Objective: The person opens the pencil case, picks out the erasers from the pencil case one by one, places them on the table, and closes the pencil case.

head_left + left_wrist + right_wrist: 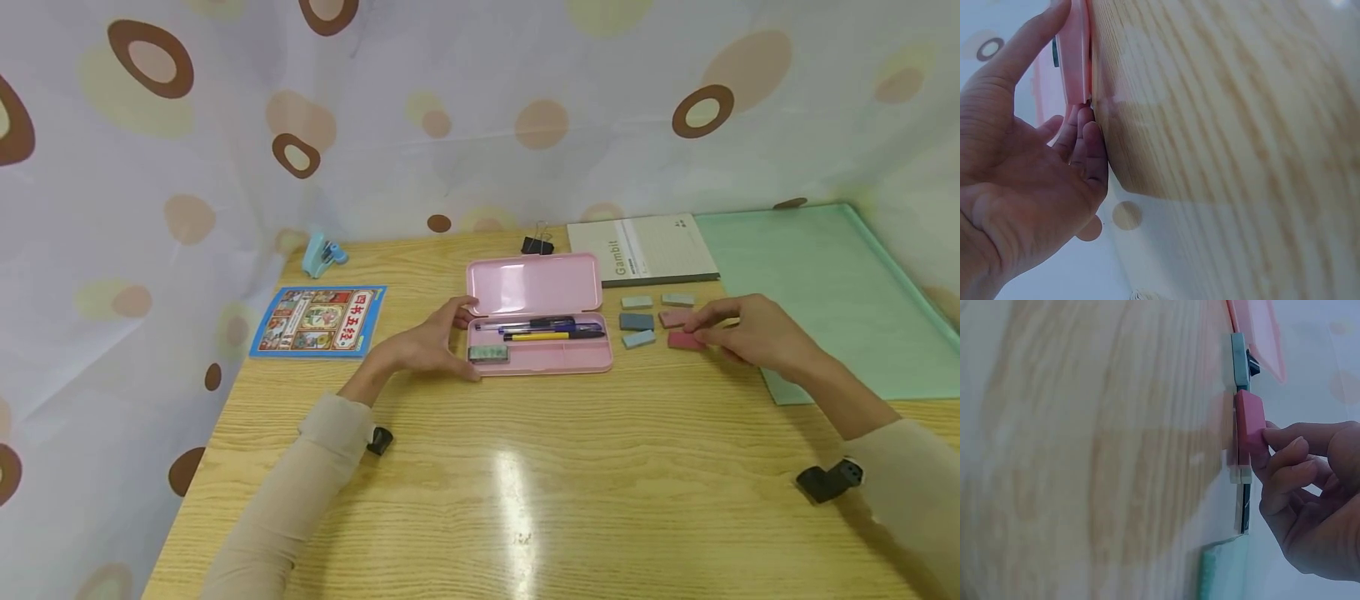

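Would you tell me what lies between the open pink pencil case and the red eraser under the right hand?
In the head view, two blue-grey erasers lie between the pink pencil case and the red eraser.

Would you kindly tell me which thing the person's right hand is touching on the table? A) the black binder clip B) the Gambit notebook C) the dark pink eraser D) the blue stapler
C: the right hand has its fingertips on the dark pink eraser, which lies on the table right of the open pink pencil case; the right wrist view shows the fingers against that eraser.
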The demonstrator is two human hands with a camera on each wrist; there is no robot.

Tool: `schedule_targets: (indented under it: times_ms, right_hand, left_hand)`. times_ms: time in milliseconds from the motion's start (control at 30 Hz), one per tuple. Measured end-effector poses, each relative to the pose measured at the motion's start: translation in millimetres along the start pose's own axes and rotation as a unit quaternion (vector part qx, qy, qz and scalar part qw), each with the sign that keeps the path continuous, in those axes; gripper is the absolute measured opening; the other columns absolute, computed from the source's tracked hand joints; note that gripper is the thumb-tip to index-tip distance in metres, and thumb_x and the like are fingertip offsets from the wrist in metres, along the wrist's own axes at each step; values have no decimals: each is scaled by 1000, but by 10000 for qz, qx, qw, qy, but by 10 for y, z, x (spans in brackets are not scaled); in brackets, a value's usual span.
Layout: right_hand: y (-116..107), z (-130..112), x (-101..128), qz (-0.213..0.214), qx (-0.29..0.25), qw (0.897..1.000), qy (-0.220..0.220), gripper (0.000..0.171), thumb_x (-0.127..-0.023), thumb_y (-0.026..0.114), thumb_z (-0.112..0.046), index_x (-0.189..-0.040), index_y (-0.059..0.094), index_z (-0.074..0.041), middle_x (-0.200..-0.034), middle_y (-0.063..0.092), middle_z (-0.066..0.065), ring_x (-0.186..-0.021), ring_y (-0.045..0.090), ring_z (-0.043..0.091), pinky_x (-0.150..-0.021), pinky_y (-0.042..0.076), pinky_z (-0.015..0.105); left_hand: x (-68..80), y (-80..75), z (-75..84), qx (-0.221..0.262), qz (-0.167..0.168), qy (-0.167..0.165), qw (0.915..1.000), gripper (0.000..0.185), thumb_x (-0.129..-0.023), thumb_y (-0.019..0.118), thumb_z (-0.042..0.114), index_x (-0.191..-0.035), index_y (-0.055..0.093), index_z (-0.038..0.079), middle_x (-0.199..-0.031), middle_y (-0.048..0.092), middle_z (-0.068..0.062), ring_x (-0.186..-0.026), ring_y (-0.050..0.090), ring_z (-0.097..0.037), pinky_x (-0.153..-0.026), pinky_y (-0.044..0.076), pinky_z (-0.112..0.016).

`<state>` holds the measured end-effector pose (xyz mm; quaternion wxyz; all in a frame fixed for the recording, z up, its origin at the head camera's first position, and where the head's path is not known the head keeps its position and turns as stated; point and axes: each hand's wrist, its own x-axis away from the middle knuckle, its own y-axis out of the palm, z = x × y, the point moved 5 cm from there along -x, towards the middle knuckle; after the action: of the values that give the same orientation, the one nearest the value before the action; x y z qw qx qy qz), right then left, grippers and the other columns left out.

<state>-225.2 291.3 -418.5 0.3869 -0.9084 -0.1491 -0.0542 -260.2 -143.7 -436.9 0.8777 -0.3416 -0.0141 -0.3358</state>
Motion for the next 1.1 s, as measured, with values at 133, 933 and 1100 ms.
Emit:
schedule_targets:
  times_ms: [133,933,1100]
  right_hand:
    - [8,26,-20,-48,-12,10000,-2,22,-104,64,-17,-119,71,-3,-64,53,5,-46,41,15,-46,38,32]
    - [190,-313,-194,-381,-1063,9921,-547,31,-101,70,-24,-125,71,-3,-92,68,13,-55,52,19,-45,43,33]
    - [488,-621,-295,-886,-1295,9850,-722,32,-99,72,-22,-126,71,-5,-98,67,18,-55,51,16,-44,41,29]
  left_hand:
    - [5,0,10,18,12,46,10000,116,-74,96,24,-161,19,14,-150,40,-12,-140,40,-27,-122,32,-40]
    - [5,-4,24,40,-18,22,10000,115,-75,95,24,-161,19,14,-151,39,-13,-140,39,-28,-122,32,-42]
    - [17,-2,39,64,-3,44,10000,114,-75,94,22,-160,19,13,-151,39,-14,-140,39,-29,-122,32,-42]
